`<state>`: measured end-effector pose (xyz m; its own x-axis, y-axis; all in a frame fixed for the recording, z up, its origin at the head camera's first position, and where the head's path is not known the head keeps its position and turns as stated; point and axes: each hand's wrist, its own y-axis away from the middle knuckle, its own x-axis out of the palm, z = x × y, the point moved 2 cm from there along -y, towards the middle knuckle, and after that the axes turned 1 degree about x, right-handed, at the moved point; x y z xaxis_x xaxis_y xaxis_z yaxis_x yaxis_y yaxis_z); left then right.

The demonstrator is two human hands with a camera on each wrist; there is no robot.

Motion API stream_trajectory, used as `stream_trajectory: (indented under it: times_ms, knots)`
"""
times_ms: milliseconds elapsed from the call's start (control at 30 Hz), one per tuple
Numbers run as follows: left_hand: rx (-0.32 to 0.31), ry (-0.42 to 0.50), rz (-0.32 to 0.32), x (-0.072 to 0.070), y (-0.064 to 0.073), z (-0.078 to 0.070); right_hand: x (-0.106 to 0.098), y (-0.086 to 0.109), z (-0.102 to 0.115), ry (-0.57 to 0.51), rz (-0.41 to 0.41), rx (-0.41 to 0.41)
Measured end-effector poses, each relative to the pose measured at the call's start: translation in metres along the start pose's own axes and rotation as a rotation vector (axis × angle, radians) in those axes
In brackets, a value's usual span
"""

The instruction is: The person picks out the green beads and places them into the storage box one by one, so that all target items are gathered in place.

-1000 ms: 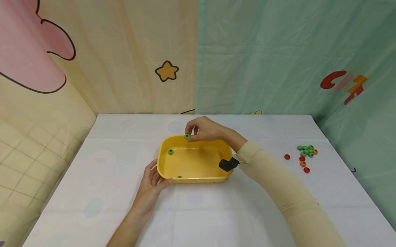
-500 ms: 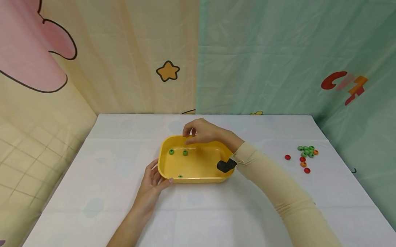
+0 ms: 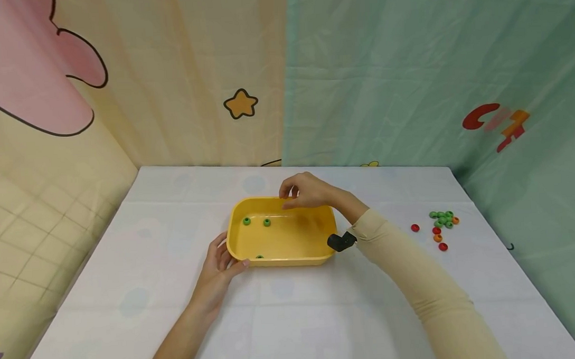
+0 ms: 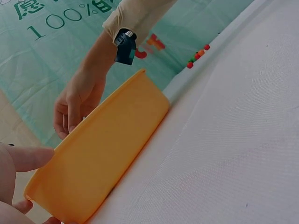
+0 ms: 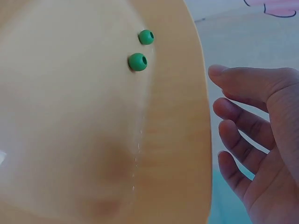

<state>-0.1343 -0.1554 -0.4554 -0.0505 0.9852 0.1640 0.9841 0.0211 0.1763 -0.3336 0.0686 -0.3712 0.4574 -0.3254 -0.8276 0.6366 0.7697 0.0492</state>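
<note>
A yellow plastic tray [image 3: 283,262] stands on the white-covered table, with two green beads [image 3: 267,222] lying towards its back left and another green bead [image 3: 259,257] partly hidden by the front wall. My left hand [image 3: 218,274] grips the tray's front left corner, thumb at the front rim and fingers along the left side. Over the back rim hovers my right hand [image 3: 307,191], fingers loosely bent and nothing between them. The right wrist view shows this hand [image 5: 261,126] beside the rim, its thumb and fingertips apart.
At the right of the table lies a loose group of green beads [image 3: 442,220] with a few red and orange ones. One red bead [image 3: 415,228] sits apart, nearer the tray. Printed curtains [image 3: 384,81] hang behind the table.
The green bead that my right hand pinched now lies in the tray beside another. Having let go, the right hand has shifted a little to the right. My left hand keeps its place.
</note>
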Motion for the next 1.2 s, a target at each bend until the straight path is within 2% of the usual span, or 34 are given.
stream_trajectory:
  times_ms: [433,1200]
  knots:
    - [-0.011,0.006,-0.020,0.001,0.001,-0.001,-0.011,0.023,-0.017,-0.031,-0.060,0.010]
    - [0.011,0.016,0.001,0.000,0.001,0.001,-0.024,0.062,-0.047,-0.041,-0.102,0.127]
